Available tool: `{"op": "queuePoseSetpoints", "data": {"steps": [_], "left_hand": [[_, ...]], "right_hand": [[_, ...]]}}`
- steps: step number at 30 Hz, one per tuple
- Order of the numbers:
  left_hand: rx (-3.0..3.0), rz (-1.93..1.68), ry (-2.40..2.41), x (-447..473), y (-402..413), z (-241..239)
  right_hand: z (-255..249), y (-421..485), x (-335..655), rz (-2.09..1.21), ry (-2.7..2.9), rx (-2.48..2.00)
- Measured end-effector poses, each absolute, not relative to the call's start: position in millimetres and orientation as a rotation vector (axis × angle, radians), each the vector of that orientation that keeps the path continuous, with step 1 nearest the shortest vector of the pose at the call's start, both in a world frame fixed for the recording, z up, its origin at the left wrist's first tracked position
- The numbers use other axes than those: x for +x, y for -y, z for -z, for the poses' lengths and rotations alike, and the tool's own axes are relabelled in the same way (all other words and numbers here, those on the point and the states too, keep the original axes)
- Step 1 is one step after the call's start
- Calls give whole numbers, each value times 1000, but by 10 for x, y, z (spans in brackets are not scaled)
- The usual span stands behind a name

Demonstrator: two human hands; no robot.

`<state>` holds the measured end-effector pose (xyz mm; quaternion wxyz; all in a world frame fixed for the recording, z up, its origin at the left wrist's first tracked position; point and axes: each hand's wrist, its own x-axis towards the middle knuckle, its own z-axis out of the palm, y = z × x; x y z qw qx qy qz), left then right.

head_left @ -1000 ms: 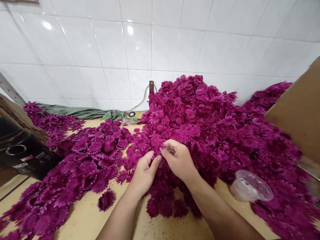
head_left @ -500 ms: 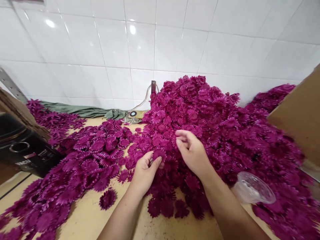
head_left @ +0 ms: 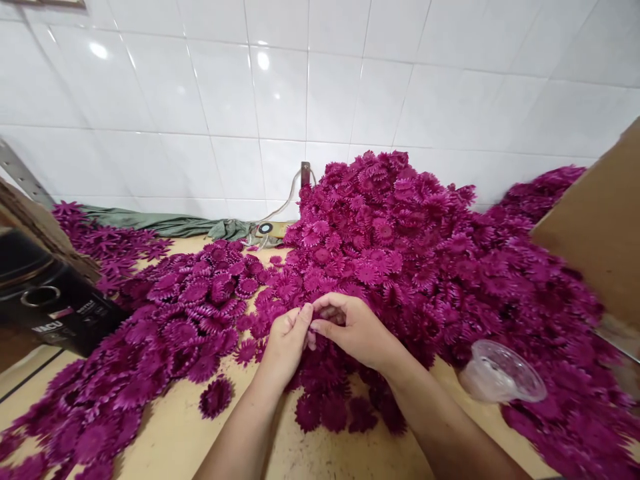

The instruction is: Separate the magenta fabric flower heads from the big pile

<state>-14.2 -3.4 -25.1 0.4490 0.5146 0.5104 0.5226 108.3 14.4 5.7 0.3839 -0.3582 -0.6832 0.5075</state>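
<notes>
My left hand (head_left: pixel 286 343) is closed, thumb against fingers, in a pinch low over the table. A magenta artificial flower piece, visible there a moment ago, is now mostly covered by the fingers. My right hand (head_left: pixel 353 330) meets it from the right, its thumb and fingertips pinched together and touching the left fingertips. Whatever the right fingers hold is hidden. Behind and below both hands rises a big heap of round, fringed magenta flower pieces (head_left: pixel 390 233). One single flower piece (head_left: pixel 216 397) lies apart on the table to the left.
A second spread of flower pieces (head_left: pixel 180 333) covers the left side. A clear plastic cup (head_left: pixel 503 373) lies tilted at right. A black box (head_left: pixel 55 300) stands left, a cardboard sheet (head_left: pixel 595 233) right. Green cloth (head_left: pixel 155 220) runs along the tiled wall (head_left: pixel 280 87).
My right hand has come down and left from the heap to my left hand, and their fingertips now touch. The left hand has stayed nearly in place.
</notes>
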Motion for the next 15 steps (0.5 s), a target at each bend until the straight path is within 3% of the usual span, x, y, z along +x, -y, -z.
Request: {"op": "queuePoseSetpoints", "data": {"steps": [4,15], "left_hand": [[1301,-1318,-1226,-122,76,210],[1496,-1346,-1154,-102,135,190]], "right_hand": [[-54,-131,1076,-1317,1644,-999],[-229,-558,1485,-674,1169,-1114]]}}
